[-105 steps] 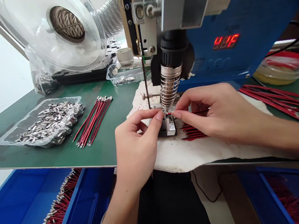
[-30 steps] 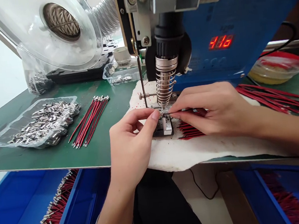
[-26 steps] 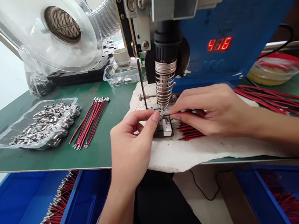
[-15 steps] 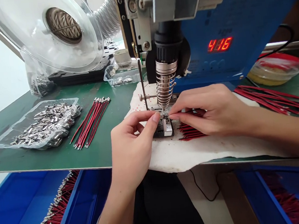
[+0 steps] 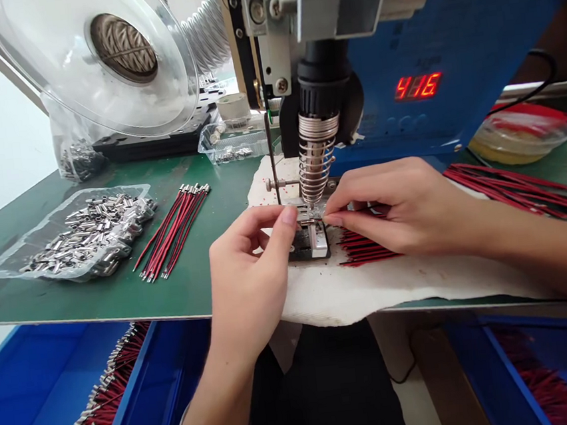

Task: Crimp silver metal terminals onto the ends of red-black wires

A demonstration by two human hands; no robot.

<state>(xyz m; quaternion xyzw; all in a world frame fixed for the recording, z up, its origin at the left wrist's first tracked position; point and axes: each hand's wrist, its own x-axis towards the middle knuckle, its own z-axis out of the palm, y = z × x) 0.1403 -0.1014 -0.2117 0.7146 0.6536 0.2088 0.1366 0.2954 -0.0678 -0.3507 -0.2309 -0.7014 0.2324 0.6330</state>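
My left hand (image 5: pixel 253 262) is pinched, thumb against forefinger, at the left side of a small metal fixture (image 5: pixel 317 239); whatever lies between those fingertips is hidden. On the other side, my right hand (image 5: pixel 403 207) closes its thumb and forefinger on a thin wire whose end lies at the fixture. Directly above stands the soldering head (image 5: pixel 316 149), wrapped in a coil spring, its tip close over the fixture. A bundle of red and black wires (image 5: pixel 364 245) lies on the white cloth (image 5: pixel 332 298), partly beneath my right hand.
On the green table (image 5: pixel 186 295), a clear tray of metal caps (image 5: pixel 100 233) sits left, beside capped red wires (image 5: pixel 172 233). A blue machine (image 5: pixel 406 127) reads 416. More red wires (image 5: pixel 516 187) lie right. Blue bins (image 5: pixel 174 383) stand below, and a clear reel (image 5: pixel 63 60) rises behind.
My fingertips have drawn slightly apart at the fixture, the left ones moving a little left and the right ones a little right. More of the fixture shows between them.
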